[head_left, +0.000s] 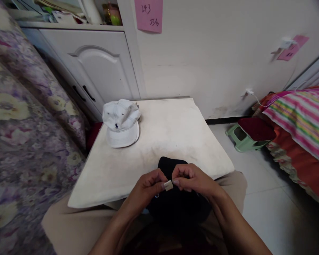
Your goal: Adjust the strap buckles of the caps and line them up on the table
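Note:
A black cap (179, 209) rests in my lap against the table's near edge, its upper part lying over the tabletop. Thumb and fingers of my left hand (149, 186) pinch a small cream label (168, 185) above the dark cloth. Close beside the label, my right hand (192, 179) is closed in a pinch; what sits between its fingertips is too small to make out. A little metal ring (157, 196) shows under my left hand. Farther off, white caps (121, 122) are stacked at the table's left side, with a dark logo on the top one.
The table (175, 124) has a pale cover and stands against the wall. A white cabinet (95, 60) is behind it on the left, near a floral curtain (29, 141). On the right are a green stool (241, 136) and a bed with striped bedding (303, 113).

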`<move>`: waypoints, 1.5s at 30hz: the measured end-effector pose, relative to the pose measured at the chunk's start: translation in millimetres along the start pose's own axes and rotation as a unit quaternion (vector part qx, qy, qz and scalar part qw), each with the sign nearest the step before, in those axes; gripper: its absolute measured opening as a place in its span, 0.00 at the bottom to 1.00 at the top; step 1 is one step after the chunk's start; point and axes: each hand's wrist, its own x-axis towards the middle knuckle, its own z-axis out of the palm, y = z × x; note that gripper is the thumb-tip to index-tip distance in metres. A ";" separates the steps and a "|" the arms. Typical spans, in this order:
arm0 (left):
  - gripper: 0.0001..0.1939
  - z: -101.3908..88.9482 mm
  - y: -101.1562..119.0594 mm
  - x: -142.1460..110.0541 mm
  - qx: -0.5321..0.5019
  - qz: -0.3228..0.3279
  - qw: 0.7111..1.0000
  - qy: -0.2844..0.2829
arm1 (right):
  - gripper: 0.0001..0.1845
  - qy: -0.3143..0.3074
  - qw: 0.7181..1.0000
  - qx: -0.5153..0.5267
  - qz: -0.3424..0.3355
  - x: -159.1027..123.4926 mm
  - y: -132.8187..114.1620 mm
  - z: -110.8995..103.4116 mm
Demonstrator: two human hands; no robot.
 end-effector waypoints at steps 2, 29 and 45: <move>0.10 0.5 0.9 -0.1 0.008 0.007 1.000 -0.002 | 0.06 -0.004 1.000 0.001 0.001 -0.3 -0.8 -0.3; 0.11 2.6 0.2 -1.1 -0.015 -0.010 1.000 0.016 | 0.11 -0.009 0.989 0.139 -0.050 2.9 13.8 4.7; 0.11 1.7 -4.4 -1.0 -0.073 -0.028 0.997 -0.003 | 0.14 -0.029 0.992 0.105 -0.058 -4.5 13.1 -2.0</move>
